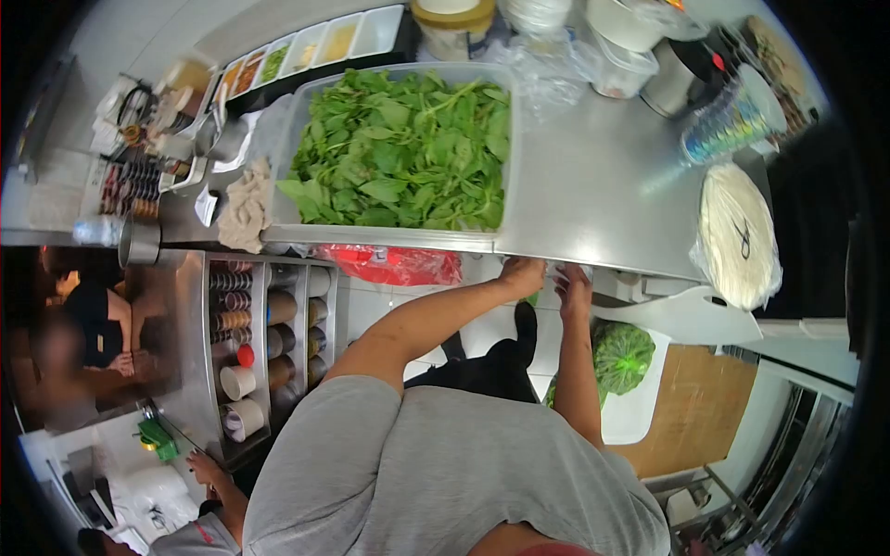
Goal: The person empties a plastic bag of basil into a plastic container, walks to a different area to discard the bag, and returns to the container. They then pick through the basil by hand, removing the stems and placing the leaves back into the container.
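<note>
My left hand (524,277) is closed at the front edge of the steel counter (603,185), fingers pressed together. What it grips is hidden, though a bit of green shows just below it. Close beside it on the right, my right hand (574,285) has its fingers curled near a small pale, shiny bit that I cannot make out. On the counter above them sits a large clear plastic tub (512,148) heaped with green leaves (399,148). A red plastic bag (389,264) lies below the counter edge, left of my left hand.
Right of me, a leafy green bundle (623,357) rests on a white tray (640,422). A wrapped white stack (739,236) stands at the counter's right end. Condiment trays (306,51) line the back. At lower left, another person's arm (218,482) reaches near shelves (264,343).
</note>
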Available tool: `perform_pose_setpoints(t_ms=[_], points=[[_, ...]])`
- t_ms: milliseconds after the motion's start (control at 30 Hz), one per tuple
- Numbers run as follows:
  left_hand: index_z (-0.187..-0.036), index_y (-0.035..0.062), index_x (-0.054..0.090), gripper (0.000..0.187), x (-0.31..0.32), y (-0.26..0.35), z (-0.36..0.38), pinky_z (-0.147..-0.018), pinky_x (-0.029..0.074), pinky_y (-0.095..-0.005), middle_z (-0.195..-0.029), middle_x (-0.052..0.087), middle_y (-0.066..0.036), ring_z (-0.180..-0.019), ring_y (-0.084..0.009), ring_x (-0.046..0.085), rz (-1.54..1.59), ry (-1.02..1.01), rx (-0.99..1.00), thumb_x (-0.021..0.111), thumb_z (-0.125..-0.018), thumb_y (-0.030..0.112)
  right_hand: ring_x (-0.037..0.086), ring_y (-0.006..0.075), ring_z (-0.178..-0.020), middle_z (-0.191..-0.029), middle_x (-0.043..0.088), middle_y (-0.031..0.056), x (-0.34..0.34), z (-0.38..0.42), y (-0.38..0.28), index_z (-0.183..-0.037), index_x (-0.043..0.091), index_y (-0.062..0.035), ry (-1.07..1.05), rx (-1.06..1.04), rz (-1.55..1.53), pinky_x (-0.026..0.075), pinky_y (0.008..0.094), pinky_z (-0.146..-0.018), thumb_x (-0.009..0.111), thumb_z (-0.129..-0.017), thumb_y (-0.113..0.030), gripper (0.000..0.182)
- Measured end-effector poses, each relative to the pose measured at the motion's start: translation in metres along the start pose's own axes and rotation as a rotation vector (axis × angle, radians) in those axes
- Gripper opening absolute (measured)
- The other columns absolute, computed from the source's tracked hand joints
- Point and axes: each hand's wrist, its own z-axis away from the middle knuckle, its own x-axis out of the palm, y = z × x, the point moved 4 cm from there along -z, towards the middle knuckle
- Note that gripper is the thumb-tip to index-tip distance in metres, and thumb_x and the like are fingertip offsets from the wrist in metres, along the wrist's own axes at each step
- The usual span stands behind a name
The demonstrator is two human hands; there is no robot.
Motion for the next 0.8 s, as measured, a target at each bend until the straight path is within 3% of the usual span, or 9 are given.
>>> perform_pose_setpoints(t_ms=[67,267,367,400,533,800], points=[[-0.087,-0.0025,0.065,0.019,-0.001,0.004,-0.001,-0.076,0.051,-0.048,-0.09,0.065,-0.024,-0.088,-0.0392,0.064,-0.044,-0.077,0.028,0.057,-0.075,0.01,0.058,0.015,-0.063,-0.085,0.064,0.0045,0.006,-0.023,0.004,-0.097,0.063,-0.006,0.073,-0.013,-0.057,0.044,0.0262,-0.052,0.063,-0.083,-0.013,0.016],[-0.092,-0.0019,0.066,0.02,0.002,0.026,-0.012,-0.08,0.051,-0.0462,-0.099,0.065,-0.022,-0.093,-0.0372,0.064,-0.275,-0.12,0.157,0.053,-0.081,0.008,0.057,0.0127,-0.06,-0.074,0.061,0.0047,-0.016,-0.016,0.02,-0.085,0.061,-0.0034,0.049,-0.017,-0.031,0.046,0.0253,-0.053,0.064,-0.086,-0.005,0.003],[-0.094,-0.0006,0.065,0.022,0.025,0.014,-0.026,-0.078,0.05,-0.0461,-0.088,0.065,-0.022,-0.085,-0.0383,0.064,-0.158,-0.191,0.136,0.052,-0.084,0.015,0.056,0.0116,-0.059,-0.071,0.06,0.0036,-0.025,-0.013,0.022,-0.083,0.062,-0.0029,0.012,-0.057,-0.083,0.047,0.0243,-0.054,0.066,-0.086,-0.007,0.007],[-0.097,-0.0007,0.064,0.025,0.031,0.006,-0.032,-0.078,0.05,-0.0454,-0.093,0.065,-0.022,-0.087,-0.0373,0.064,-0.223,-0.238,0.031,0.053,-0.085,0.018,0.053,0.0107,-0.057,-0.069,0.057,0.0022,-0.024,-0.009,0.017,-0.08,0.061,-0.0029,0.018,-0.059,-0.09,0.045,0.0239,-0.053,0.067,-0.085,-0.007,0.009],[-0.099,-0.0014,0.062,0.026,0.04,-0.001,-0.051,-0.079,0.05,-0.045,-0.096,0.065,-0.023,-0.091,-0.0366,0.063,-0.081,-0.095,-0.074,0.051,-0.086,0.017,0.044,0.0079,-0.053,-0.064,0.052,-0.0004,-0.026,-0.003,0.015,-0.077,0.059,-0.0044,-0.047,-0.225,0.129,0.035,0.0231,-0.05,0.066,-0.088,-0.016,0.017],[-0.1,-0.0015,0.062,0.025,0.042,0.002,-0.069,-0.08,0.049,-0.0449,-0.096,0.064,-0.023,-0.092,-0.0366,0.063,-0.016,0.085,-0.163,0.051,-0.086,0.017,0.035,0.0045,-0.057,-0.064,0.044,-0.0059,-0.035,0.01,0.01,-0.076,0.056,-0.0058,-0.058,-0.474,0.471,0.028,0.0219,-0.051,0.058,-0.094,-0.026,0.027]])
